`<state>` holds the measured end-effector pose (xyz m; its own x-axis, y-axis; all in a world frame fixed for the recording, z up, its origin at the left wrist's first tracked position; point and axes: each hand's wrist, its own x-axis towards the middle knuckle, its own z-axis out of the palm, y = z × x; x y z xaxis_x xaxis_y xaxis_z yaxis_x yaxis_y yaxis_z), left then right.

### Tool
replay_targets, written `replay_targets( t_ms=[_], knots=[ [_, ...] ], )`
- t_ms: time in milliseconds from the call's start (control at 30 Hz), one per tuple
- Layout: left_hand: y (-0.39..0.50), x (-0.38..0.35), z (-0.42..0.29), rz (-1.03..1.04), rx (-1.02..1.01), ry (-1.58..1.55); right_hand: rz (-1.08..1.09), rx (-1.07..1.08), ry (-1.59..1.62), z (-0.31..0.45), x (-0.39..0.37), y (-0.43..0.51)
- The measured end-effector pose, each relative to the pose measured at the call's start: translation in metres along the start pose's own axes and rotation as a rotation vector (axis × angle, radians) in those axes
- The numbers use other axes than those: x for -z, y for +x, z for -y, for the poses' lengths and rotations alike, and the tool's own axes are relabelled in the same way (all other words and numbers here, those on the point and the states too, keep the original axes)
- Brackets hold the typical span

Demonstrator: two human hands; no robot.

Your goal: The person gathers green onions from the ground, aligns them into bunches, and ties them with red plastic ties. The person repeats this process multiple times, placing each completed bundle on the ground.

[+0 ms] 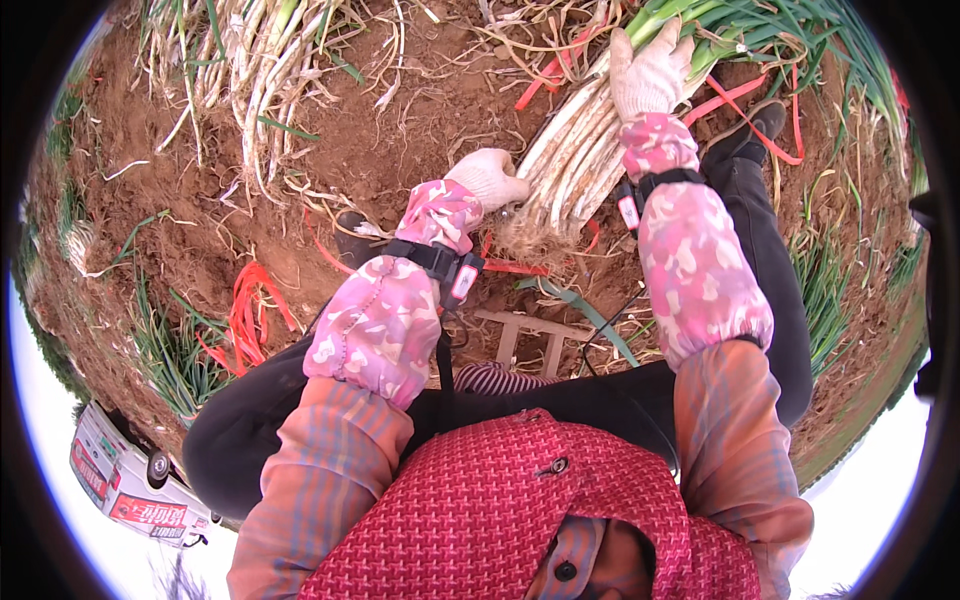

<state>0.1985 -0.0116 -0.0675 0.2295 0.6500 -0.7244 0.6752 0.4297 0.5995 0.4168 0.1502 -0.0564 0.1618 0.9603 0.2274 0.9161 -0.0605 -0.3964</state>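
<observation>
A bundle of green onions [577, 150] lies slantwise on the soil, its roots toward me and its green leaves at the upper right. My right hand [651, 71], in a pale knit glove, rests over the upper stalks with thumb and fingers apart. By the root end, my left hand [489, 180] in a matching glove is curled against the bundle's left side; whether its fingers grip any stalk is hidden. Red plastic strips [517, 266] run beneath and beside the roots, and another red strip [739, 94] passes near the leaves.
More green onions [262, 67] lie at the upper left. A tangle of red strips [255, 307] sits on the soil near my left knee. A frame of light bars [529, 322] is between my legs, beside a green strip [589, 311]. A white van [135, 480] stands far left.
</observation>
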Motion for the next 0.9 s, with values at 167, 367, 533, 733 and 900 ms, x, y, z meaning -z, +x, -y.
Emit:
replay_targets(
  t_ms=[167,367,533,733,900],
  knots=[
    [-0.004,-0.005,0.017,0.012,0.050,-0.213,0.365,-0.036,-0.034,0.035,0.078,-0.071],
    [-0.042,-0.029,0.012,-0.456,0.124,-0.507,0.966,-0.273,-0.032,0.058,0.116,-0.161],
    [-0.066,-0.094,-0.007,-0.865,0.433,-0.850,0.753,-0.287,0.134,0.019,0.069,-0.165],
    [0.002,-0.139,-0.018,-1.000,0.507,-1.077,0.683,-0.286,0.247,0.006,0.080,-0.158],
    [-0.035,-0.104,0.009,-0.939,0.578,-0.757,0.352,-0.284,0.344,0.016,0.106,-0.098]
  ],
)
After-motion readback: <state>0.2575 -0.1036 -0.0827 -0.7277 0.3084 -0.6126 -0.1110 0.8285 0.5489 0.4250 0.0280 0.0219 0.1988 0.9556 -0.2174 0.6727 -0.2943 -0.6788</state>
